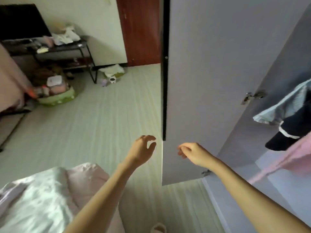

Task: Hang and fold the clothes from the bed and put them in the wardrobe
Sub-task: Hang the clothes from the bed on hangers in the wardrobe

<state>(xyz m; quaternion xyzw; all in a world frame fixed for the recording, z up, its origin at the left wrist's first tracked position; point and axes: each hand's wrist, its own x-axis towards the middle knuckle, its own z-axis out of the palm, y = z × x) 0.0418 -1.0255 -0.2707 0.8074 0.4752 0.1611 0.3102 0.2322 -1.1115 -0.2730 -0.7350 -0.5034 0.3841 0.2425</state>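
Both hands empty, left hand [143,149] & right hand [191,153] near wardrobe door [202,81]

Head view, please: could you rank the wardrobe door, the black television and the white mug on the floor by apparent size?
1. Wardrobe door, though nearness inflates it.
2. Television, partly cropped.
3. Mug, far off.

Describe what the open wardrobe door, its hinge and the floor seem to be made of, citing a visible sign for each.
Wardrobe door: probably laminated board; smooth, matt, pale grey, no grain.
Hinge: metal; bright silvery glints.
Floor: probably wood-look laminate or vinyl; pale lengthwise streaks with a soft sheen.
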